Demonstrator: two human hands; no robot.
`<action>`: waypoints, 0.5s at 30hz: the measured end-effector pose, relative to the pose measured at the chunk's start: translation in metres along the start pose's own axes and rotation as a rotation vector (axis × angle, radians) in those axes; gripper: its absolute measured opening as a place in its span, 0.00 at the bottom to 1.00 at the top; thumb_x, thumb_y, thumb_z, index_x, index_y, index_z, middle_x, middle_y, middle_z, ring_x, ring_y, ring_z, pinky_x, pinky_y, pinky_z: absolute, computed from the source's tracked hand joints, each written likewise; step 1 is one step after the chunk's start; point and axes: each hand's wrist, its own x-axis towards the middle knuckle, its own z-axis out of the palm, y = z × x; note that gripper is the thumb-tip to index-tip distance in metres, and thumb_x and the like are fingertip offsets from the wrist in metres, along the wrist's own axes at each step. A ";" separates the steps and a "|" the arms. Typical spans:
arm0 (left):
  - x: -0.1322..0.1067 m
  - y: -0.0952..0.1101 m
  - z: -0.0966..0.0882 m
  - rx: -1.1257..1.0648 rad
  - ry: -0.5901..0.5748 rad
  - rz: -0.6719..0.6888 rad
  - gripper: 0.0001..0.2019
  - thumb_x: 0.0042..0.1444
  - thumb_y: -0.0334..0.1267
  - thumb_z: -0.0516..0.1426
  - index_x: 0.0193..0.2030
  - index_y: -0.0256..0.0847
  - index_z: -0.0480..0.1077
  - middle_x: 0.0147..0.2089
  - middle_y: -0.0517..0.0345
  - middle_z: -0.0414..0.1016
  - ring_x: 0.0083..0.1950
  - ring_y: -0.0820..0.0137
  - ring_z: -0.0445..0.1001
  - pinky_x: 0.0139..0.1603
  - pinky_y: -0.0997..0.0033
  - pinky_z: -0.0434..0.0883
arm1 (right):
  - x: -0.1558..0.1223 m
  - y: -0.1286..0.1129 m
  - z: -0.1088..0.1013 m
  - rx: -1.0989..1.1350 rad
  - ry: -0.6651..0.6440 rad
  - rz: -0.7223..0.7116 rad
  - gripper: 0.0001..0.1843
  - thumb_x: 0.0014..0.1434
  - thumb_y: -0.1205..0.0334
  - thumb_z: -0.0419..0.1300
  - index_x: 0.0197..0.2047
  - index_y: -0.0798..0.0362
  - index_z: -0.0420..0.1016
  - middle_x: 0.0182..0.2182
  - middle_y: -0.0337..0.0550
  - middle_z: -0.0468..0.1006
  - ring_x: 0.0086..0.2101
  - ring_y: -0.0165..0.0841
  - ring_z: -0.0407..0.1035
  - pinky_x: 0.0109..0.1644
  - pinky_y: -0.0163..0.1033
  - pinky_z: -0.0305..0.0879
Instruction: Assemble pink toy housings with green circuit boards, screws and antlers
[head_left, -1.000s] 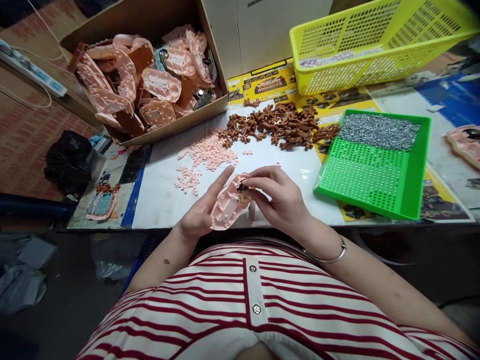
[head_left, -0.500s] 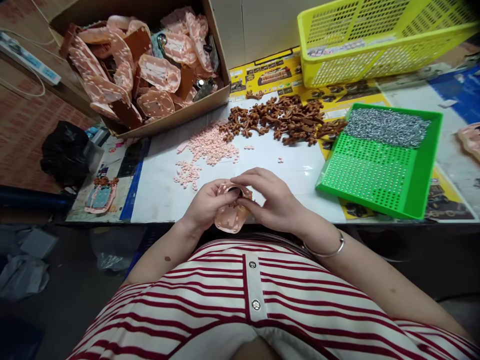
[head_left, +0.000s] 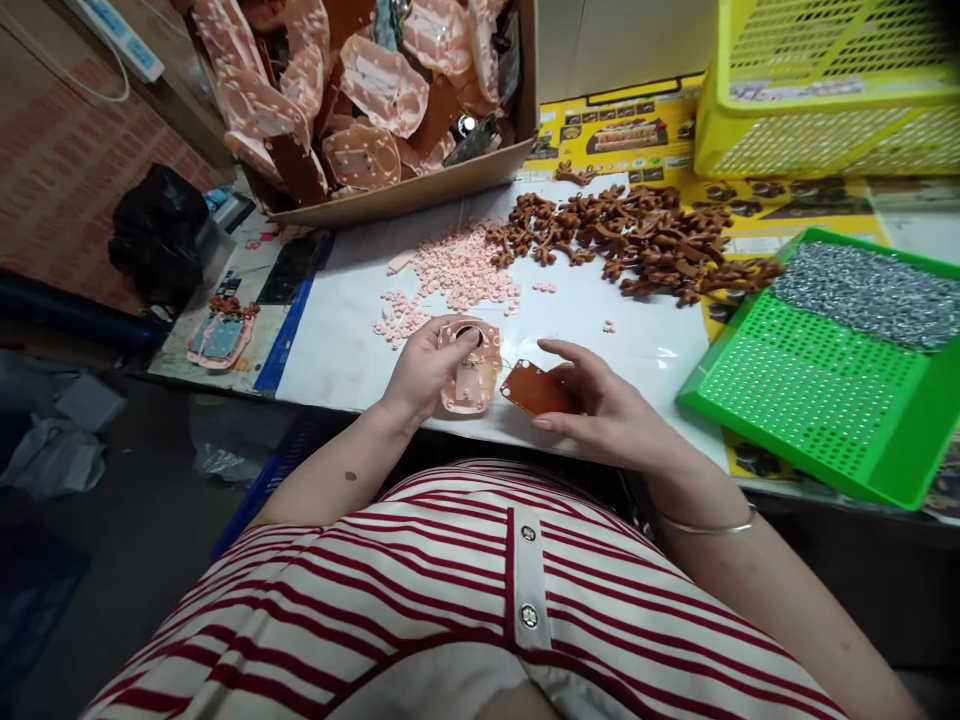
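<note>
My left hand (head_left: 421, 372) grips a pink plastic shell (head_left: 472, 385) at the table's front edge, thumb pressed on a round dark disc (head_left: 470, 337) inside it. Beside it, my right hand (head_left: 611, 408) has its thumb and fingers around a brown circuit board (head_left: 538, 388) with holes along its edge. Thin wires run between the shell and the board. Beyond my hands lie a heap of small pink plastic pieces (head_left: 459, 268) and a pile of brown bone-shaped parts (head_left: 652, 235).
A cardboard box (head_left: 420, 183) full of pink shells and boards stands at the back left. To the right is a green tray (head_left: 810, 390) with many screws (head_left: 870, 290). A yellow basket (head_left: 795, 140) stands behind it. Another shell assembly (head_left: 221, 335) lies at the left.
My right hand has moved away from the shell to the right, and the brown board now shows in it. The left hand still holds the shell. The camera view has shifted.
</note>
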 end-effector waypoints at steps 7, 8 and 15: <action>-0.003 -0.015 -0.002 -0.045 -0.182 -0.271 0.15 0.39 0.40 0.72 0.33 0.36 0.76 0.30 0.57 0.79 0.30 0.70 0.75 0.35 0.69 0.70 | -0.010 -0.030 -0.014 0.258 -0.340 0.043 0.14 0.55 0.52 0.72 0.43 0.49 0.85 0.39 0.47 0.86 0.39 0.35 0.81 0.43 0.37 0.77; -0.004 -0.015 -0.001 -0.039 -0.208 -0.292 0.15 0.40 0.40 0.71 0.33 0.36 0.77 0.30 0.57 0.79 0.31 0.71 0.75 0.36 0.70 0.70 | -0.011 -0.032 -0.014 0.294 -0.332 0.003 0.20 0.51 0.49 0.74 0.45 0.48 0.85 0.40 0.47 0.86 0.39 0.37 0.81 0.42 0.38 0.78; -0.007 -0.023 0.001 -0.127 -0.292 -0.394 0.13 0.49 0.44 0.68 0.34 0.35 0.78 0.34 0.55 0.80 0.36 0.69 0.77 0.43 0.68 0.71 | 0.000 -0.041 0.002 0.175 0.040 -0.061 0.20 0.49 0.49 0.76 0.43 0.48 0.83 0.33 0.43 0.85 0.30 0.32 0.78 0.35 0.38 0.78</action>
